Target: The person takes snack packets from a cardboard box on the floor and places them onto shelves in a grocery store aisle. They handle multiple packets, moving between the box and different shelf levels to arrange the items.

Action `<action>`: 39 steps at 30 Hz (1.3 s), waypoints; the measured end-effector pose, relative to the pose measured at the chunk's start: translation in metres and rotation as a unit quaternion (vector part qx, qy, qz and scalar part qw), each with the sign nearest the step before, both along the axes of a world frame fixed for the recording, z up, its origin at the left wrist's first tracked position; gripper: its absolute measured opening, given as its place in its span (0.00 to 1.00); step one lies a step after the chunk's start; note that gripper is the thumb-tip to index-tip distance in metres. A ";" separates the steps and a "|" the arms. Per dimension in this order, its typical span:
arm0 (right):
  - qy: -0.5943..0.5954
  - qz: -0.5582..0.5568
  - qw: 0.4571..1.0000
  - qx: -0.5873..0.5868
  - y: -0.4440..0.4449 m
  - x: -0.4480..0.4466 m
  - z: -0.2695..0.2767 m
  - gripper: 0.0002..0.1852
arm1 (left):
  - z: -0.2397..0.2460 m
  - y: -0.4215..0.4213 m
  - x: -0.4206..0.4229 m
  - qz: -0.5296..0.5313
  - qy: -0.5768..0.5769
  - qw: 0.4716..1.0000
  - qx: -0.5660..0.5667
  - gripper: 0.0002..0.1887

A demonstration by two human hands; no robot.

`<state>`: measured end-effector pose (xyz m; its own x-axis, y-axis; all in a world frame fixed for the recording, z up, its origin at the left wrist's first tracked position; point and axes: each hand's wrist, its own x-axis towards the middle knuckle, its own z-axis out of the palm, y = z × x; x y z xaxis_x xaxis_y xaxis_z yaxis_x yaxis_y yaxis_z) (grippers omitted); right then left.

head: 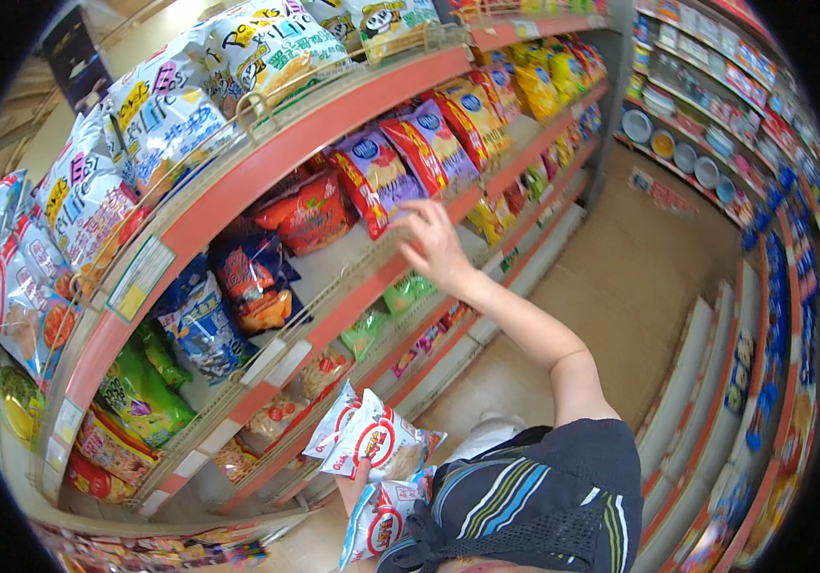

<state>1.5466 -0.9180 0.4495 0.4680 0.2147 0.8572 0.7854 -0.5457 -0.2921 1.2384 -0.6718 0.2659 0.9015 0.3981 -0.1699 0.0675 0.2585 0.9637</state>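
My right hand (430, 243) is stretched over the front edge of a snack shelf, fingers apart and holding nothing. Just beyond its fingertips stands a purple, red and white snack bag (375, 174), with a similar purple snack bag (430, 147) beside it; whether the fingers touch the nearer bag I cannot tell. Low in the view, close to my body, my left hand (357, 487) grips several white snack bags (375, 440) with red ring logos. Most of that hand is hidden by the bags. A red snack bag (308, 211) lies left of the purple ones.
A red shelf edge (288, 143) with a wire guard runs above, holding large white chip bags (166, 122). Left on the middle shelf are dark blue (252, 283) and green snack bags (145, 390). Lower shelves hold more packets. Across the aisle floor (589, 265) stands another shelf unit (696, 358).
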 end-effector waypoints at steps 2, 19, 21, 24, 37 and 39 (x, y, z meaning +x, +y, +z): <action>-0.064 0.021 0.998 -0.022 -0.013 0.054 0.018 0.12 | 0.001 -0.031 0.032 0.000 0.024 1.000 0.008 0.32; -0.081 -0.109 0.972 -0.190 -0.027 0.145 0.029 0.41 | 0.026 -0.130 0.054 0.154 0.012 0.984 0.086 0.32; 0.002 -0.171 0.976 -0.137 -0.063 0.148 0.021 0.49 | 0.028 -0.131 0.051 0.177 0.054 0.979 0.084 0.31; 0.166 -0.097 0.978 -0.086 -0.088 0.170 0.009 0.57 | 0.033 -0.134 0.049 0.187 0.032 0.980 0.057 0.31; 0.029 0.074 0.993 -0.093 -0.072 0.302 0.072 0.35 | 0.027 -0.131 0.038 0.196 0.063 0.975 0.088 0.28; 0.070 0.125 0.984 -0.103 -0.061 0.340 0.086 0.36 | 0.027 -0.133 0.038 0.182 0.065 0.977 0.088 0.33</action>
<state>1.8867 -0.9791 0.5357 0.4892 0.5012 0.7138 0.8624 -0.4001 -0.3101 1.2763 -0.8044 0.2924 0.6696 0.7223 -0.1730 0.1260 0.1191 0.9849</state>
